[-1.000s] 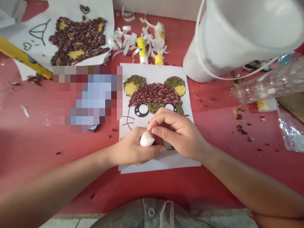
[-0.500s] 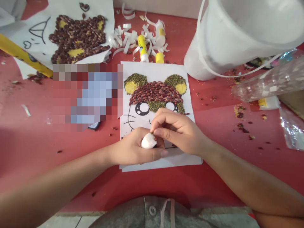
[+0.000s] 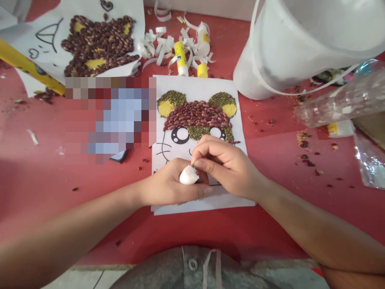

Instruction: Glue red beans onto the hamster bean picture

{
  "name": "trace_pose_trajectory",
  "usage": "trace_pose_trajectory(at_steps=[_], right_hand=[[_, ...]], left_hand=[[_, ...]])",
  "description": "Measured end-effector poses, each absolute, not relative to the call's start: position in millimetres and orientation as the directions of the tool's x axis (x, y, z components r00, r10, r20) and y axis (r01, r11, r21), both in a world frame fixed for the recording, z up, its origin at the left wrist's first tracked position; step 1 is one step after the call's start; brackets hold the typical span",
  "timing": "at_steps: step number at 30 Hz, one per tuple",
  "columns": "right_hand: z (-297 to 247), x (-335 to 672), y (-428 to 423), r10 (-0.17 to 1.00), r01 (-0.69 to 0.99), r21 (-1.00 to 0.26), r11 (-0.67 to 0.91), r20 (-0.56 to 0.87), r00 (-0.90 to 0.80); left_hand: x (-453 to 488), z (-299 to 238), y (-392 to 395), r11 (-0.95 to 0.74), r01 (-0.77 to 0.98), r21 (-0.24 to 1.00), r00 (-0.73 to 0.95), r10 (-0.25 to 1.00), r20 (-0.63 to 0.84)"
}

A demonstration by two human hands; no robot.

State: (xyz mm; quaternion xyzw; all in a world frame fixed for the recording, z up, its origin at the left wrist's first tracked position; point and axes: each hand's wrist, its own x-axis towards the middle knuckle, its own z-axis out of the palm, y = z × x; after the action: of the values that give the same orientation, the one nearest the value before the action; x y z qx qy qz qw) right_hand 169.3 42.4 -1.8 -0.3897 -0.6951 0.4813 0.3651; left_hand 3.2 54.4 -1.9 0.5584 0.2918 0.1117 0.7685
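A white sheet with a cartoon animal drawing [image 3: 198,120] lies on the red table [image 3: 270,224]; its ears and head are covered with glued brown beans and green and yellow grains. My left hand [image 3: 170,184] is closed round a glue stick [image 3: 189,176] whose white tip points up, over the lower part of the sheet. My right hand [image 3: 225,164] pinches a small dark seed between thumb and forefinger, right against the glue tip.
A second bean picture [image 3: 96,40] lies at the back left beside a yellow tube [image 3: 30,68]. Glue sticks [image 3: 180,58] and curled paper strips sit behind the sheet. A white bucket [image 3: 300,40] and a clear plastic bottle [image 3: 339,100] stand at the right. Loose seeds are scattered about.
Both hands stay together at the glue tip; the right fingertips have shifted slightly against it. The view has drifted a little, so the sheet sits higher in frame.
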Motion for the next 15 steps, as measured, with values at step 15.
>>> trace_pose_trajectory(at_steps=[15], right_hand=[[-4.1, 169.2, 37.2, 0.872, 0.181, -0.918, 0.353, 0.253, -0.419]], left_hand=[[4.3, -2.7, 52.6, 0.320, 0.087, 0.943, 0.822, 0.512, -0.250]])
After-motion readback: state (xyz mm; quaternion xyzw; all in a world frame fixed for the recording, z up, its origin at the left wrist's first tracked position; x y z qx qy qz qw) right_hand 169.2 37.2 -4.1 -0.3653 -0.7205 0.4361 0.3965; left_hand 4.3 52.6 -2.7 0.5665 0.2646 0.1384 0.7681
